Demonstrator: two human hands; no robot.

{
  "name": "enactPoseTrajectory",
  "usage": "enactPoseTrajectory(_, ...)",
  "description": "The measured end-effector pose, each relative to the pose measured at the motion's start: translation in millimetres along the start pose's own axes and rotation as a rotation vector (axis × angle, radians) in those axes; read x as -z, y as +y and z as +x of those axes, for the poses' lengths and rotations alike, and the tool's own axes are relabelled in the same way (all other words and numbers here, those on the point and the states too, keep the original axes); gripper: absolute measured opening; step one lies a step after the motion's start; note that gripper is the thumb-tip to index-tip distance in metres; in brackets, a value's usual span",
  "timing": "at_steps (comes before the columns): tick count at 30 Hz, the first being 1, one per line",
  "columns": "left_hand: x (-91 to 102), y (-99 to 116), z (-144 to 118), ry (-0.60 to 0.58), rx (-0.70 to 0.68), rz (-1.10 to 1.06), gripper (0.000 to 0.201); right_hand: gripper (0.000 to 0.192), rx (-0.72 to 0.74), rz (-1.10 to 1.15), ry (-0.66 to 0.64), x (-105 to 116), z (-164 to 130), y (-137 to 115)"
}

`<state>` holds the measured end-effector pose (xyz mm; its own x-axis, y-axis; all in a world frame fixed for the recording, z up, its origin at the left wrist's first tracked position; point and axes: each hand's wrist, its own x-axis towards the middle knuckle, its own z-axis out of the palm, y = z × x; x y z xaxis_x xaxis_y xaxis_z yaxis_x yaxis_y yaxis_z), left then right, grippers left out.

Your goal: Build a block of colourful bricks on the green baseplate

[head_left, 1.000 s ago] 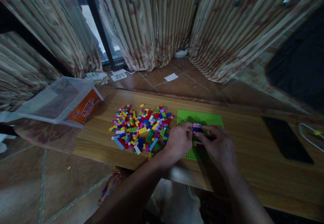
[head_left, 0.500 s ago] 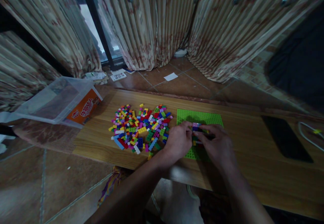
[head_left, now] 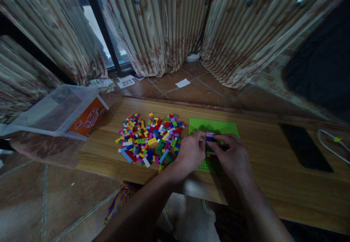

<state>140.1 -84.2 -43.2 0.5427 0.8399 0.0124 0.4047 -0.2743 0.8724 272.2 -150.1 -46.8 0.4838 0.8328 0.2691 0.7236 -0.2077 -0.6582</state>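
Observation:
Over a green studded baseplate (head_left: pixel 213 125) both hands close in on a small stack of toy building bricks (head_left: pixel 209 138), with blue and purple pieces on top and yellow lower down. My left hand (head_left: pixel 191 150) is closed, its fingertips pressing the stack's left side. My right hand (head_left: pixel 232 154) grips the same stack from the right, thumb toward the middle. The fingers hide much of the stack, and I cannot tell how it meets the plate. Left of the plate spreads a pile of loose multicoloured bricks (head_left: pixel 151 139).
A clear plastic bin (head_left: pixel 54 116) with an orange label stands at the wooden table's (head_left: pixel 109 154) left end. A black phone-like slab (head_left: pixel 304 147) and a white cable (head_left: pixel 329 147) lie to the right. Curtains (head_left: pixel 147 30) hang behind.
The whole view has shifted slightly to the left. Both hands stay on the brick stack in nearly the same pose.

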Motion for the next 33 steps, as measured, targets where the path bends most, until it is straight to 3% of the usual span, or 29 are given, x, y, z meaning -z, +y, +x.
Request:
enactPoseTrajectory(9, 2.9, 3, 0, -0.007, 0.028, -0.034, 0.031, 0.039, -0.084, 0.092, 0.076, 9, 0, 6)
enactPoseTrajectory(26, 1.4, 4, -5, -0.004, 0.008, 0.03, 0.031, 0.045, 0.078, -0.093, 0.035, -3, -3, 13)
enactPoseTrajectory(33, 13.0, -1, 0, 0.118, -0.011, -0.066, 0.034, 0.037, 0.079, -0.011, 0.061, 0, -8, -10)
